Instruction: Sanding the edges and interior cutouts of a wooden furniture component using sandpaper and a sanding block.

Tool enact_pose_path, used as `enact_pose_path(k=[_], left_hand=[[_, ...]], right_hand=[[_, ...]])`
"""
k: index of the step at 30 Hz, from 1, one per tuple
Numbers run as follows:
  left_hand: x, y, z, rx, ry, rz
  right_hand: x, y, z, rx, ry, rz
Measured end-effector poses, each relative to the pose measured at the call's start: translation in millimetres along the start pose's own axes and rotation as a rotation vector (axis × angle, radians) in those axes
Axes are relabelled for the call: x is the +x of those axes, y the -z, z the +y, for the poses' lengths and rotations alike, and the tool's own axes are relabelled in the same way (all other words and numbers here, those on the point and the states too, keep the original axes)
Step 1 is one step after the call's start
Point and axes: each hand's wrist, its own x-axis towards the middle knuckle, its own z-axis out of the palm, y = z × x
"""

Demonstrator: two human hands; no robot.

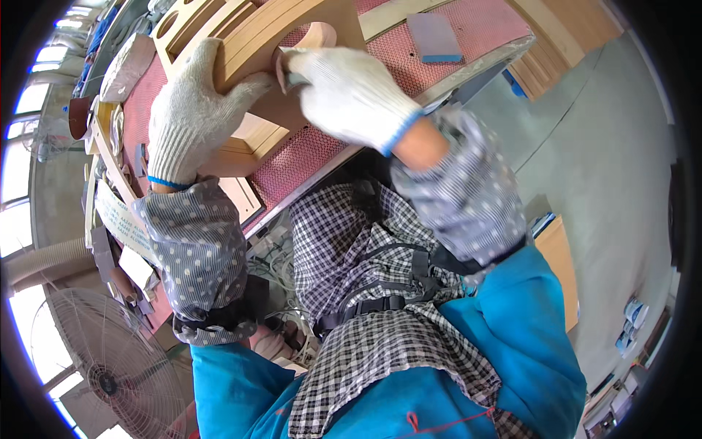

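Observation:
A light-brown wooden piece [263, 40] with a round cutout and long slots stands on the red mesh-like bench covering at the top. My left hand [194, 113], in a white knit glove with a blue cuff, is closed over its near edge, the thumb apart from the fingers. My right hand [347, 91], gloved alike, presses at the rim of the cutout. Between its fingers sits a thin brown strip [280, 71] that looks like folded sandpaper; the glove hides part of it. Under both hands, a lower wooden part [252, 139] shows.
A grey block with a blue edge [435, 36] lies on the bench [482, 25] to the right. Wooden boards [541, 58] stack beyond the bench end. A large caged fan [110, 373] stands at lower left. Cables and hoses [274, 271] hang below the bench's near edge.

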Motion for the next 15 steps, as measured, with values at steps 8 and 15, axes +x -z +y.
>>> enact_pose_path(k=[8, 15], left_hand=[[0.8, -5.6, -4.5, 0.075, -0.054, 0.086], [8.2, -5.2, -4.4, -0.043, -0.046, 0.017]], right_hand=[[-30.3, -33.1, 4.8, 0.133, 0.126, 0.424], [19.2, -23.2, 9.7, 0.506, -0.113, 0.059]])
